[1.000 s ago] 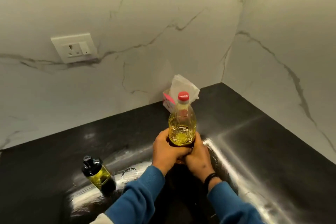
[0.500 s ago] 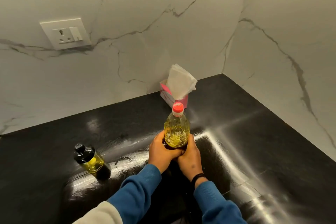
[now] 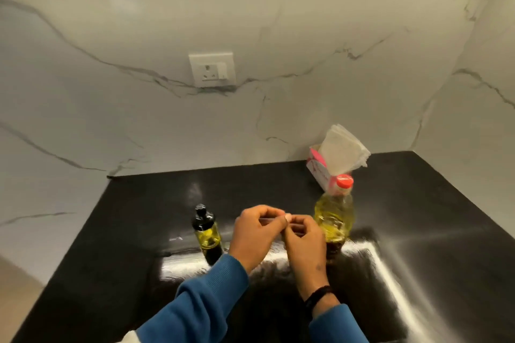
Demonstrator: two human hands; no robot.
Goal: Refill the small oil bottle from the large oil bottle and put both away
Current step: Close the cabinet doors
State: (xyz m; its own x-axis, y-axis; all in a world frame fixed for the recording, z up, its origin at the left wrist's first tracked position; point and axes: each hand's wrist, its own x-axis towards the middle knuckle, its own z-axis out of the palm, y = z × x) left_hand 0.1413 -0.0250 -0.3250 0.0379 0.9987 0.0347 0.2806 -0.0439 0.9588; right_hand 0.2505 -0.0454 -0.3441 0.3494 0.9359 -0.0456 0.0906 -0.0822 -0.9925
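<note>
The large oil bottle, clear plastic with yellow oil and a red cap, stands upright on the black counter. Left of it stands the small oil bottle, with a black pump top and a little yellow oil inside. Between the two bottles, my left hand and my right hand hover together above the counter. Their fingers are curled and the fingertips meet. I see no object in either hand. My right hand partly hides the large bottle's lower left side; whether it touches the bottle I cannot tell.
A pink-and-white tissue box with tissues sticking up stands against the marble wall behind the large bottle. A wall socket sits higher on the back wall. The counter ends at a corner on the right and at an edge on the left.
Both hands have let go of the large bottle, which now stands on the counter, and moved left of it. The camera has swung left and up.
</note>
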